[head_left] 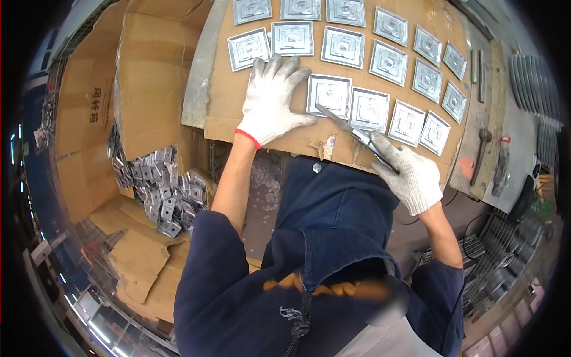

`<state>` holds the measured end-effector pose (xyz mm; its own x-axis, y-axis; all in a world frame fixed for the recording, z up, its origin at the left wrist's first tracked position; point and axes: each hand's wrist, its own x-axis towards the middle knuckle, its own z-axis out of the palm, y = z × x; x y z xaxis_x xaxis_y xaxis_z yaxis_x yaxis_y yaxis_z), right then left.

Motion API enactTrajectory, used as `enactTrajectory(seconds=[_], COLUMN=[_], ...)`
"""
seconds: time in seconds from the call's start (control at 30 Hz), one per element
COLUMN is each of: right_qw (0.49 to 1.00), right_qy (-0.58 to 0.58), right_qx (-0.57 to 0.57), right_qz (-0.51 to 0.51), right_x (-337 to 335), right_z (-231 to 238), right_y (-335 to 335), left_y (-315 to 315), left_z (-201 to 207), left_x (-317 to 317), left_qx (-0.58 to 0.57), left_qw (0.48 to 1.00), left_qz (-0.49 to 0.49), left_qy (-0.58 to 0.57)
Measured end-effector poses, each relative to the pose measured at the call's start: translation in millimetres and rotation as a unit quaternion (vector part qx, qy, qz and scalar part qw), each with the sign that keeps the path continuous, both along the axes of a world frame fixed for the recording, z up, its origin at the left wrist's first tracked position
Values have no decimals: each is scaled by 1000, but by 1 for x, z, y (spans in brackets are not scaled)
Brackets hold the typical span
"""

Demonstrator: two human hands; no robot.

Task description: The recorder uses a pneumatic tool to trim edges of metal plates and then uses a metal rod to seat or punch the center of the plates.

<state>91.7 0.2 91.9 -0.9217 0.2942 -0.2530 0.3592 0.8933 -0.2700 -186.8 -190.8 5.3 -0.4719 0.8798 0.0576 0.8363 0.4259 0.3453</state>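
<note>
My left hand (270, 101), in a white knit glove with a red cuff, lies with its fingers spread on the cardboard-topped table. It mostly hides what looks like the edge of a plate beneath it. In my right hand (410, 175), also gloved, is a slim metal tool with a narrow flat blade (334, 116); whether it is a file or a scraper I cannot tell. The blade's tip reaches the lower edge of a square silver metal plate (329, 95). Beside that one, another plate (369, 109) lies close to the tool.
Several similar plates (343, 46) sit in rows across the cardboard sheet (232, 101). At lower left, a cardboard box (148, 89) holds a heap of small metal parts (163, 190). A hammer (480, 156) lies on the right ledge, near stacked metal discs (535, 83).
</note>
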Motion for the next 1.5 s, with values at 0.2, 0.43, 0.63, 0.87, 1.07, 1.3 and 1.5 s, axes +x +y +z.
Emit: enactTrajectory(seconds=[0.2, 0.43, 0.63, 0.87, 1.07, 1.3, 1.5], right_qw=[1000, 1000, 995, 998, 1000, 1000, 1000], right_qy=[1, 8, 35, 23, 14, 1, -16], right_qx=[-5, 10, -84, -62, -22, 10, -7], right_qz=[-5, 3, -39, -22, 8, 13, 3], right_x=[5, -10, -16, -64, -73, -75, -82], right_z=[5, 0, 5, 6, -7, -1, 4], right_y=[2, -1, -2, -15, -21, -25, -30], left_y=[0, -3, -54, -74, -75, -76, -73], left_z=[-5, 2, 19, -1, -4, -8, -3], left_x=[-1, -2, -30, -22, -21, -21, -16], left_qx=[18, 0, 105, 53, 68, 67, 75], left_qw=[1000, 1000, 985, 993, 990, 991, 992], left_qz=[-2, 9, 97, 106, 120, 115, 99], left_qy=[-1, 3, -92, -16, -22, -15, -31])
